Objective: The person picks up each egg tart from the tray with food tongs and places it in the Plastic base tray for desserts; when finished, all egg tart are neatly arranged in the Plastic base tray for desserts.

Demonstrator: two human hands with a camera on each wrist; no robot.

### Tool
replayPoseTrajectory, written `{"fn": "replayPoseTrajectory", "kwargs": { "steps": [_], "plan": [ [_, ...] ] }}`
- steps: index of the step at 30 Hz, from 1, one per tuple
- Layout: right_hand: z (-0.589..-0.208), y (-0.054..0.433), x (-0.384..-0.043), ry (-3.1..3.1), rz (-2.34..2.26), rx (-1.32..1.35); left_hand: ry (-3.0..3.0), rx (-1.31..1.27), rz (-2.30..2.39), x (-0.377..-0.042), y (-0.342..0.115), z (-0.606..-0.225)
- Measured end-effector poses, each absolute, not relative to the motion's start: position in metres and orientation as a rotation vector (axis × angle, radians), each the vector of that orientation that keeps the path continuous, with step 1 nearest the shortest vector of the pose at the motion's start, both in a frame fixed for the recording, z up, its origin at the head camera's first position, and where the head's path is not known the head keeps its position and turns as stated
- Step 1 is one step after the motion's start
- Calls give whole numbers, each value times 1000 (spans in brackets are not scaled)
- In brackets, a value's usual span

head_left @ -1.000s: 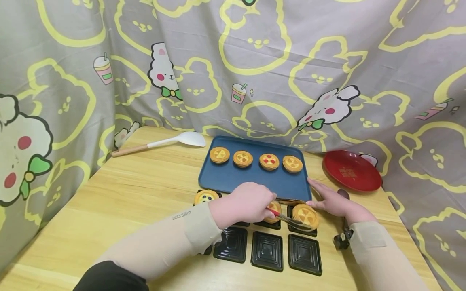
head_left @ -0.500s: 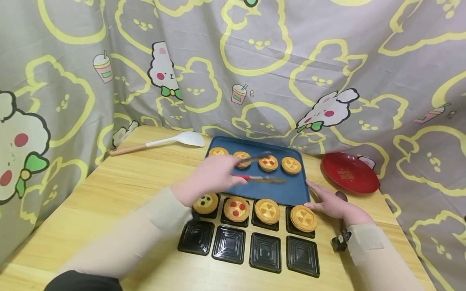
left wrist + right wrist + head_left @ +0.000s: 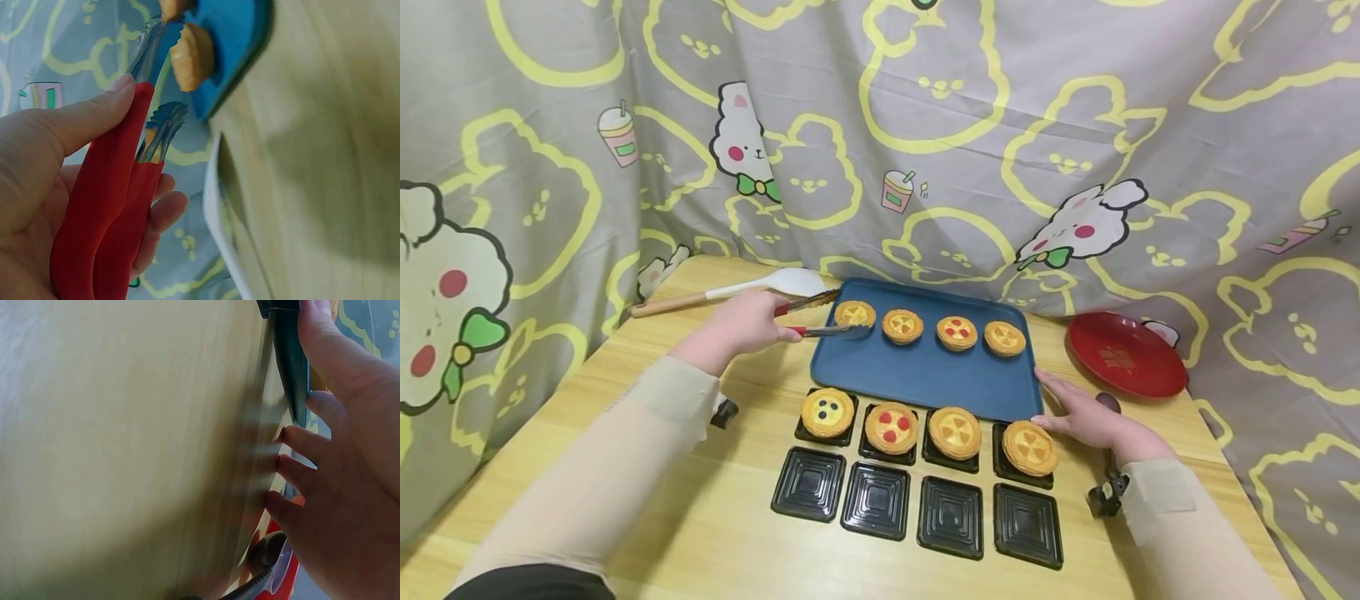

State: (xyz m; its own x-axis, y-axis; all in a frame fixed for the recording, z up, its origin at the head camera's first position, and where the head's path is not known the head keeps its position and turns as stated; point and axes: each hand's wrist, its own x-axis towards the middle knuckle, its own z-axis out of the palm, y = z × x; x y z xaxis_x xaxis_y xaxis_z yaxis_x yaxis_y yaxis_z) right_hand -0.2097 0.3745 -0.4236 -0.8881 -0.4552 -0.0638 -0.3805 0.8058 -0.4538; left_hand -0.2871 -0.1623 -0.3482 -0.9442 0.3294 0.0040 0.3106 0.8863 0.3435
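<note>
My left hand (image 3: 741, 325) grips the red handles of metal tongs (image 3: 119, 181). In the head view their arms stand spread at the left end of the blue tray (image 3: 917, 375), tips close to the leftmost egg tart (image 3: 855, 313). Three more tarts share the tray's back row, one of them dotted red (image 3: 957, 332). My right hand (image 3: 1082, 414) rests at the tray's right edge, thumb at the front corner and fingers extended, holding nothing. In the right wrist view its fingertips are along the dark tray rim (image 3: 294, 369).
In front of the tray, several black square holders (image 3: 808, 483) form two rows. The farther row bears tarts, including a blueberry one (image 3: 827, 412). A white spatula (image 3: 793, 282) with a wooden handle lies back left. A red plate (image 3: 1126, 354) and a dark spoon (image 3: 269, 550) are at the right.
My left hand has swung left and back with the tongs, from the holder row across the tray to its leftmost tart. The right hand has stayed at the tray's edge.
</note>
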Motion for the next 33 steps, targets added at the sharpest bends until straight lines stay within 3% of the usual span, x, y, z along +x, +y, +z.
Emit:
{"fn": "replayPoseTrajectory", "kwargs": {
  "steps": [19,33],
  "plan": [
    [-425,374,-211,2829,-649,-647,2993,510,569,-289,-157,-362],
    [-425,376,-210,2833,-644,-631,2955,705,681,-230,-182,-316]
  ]
}}
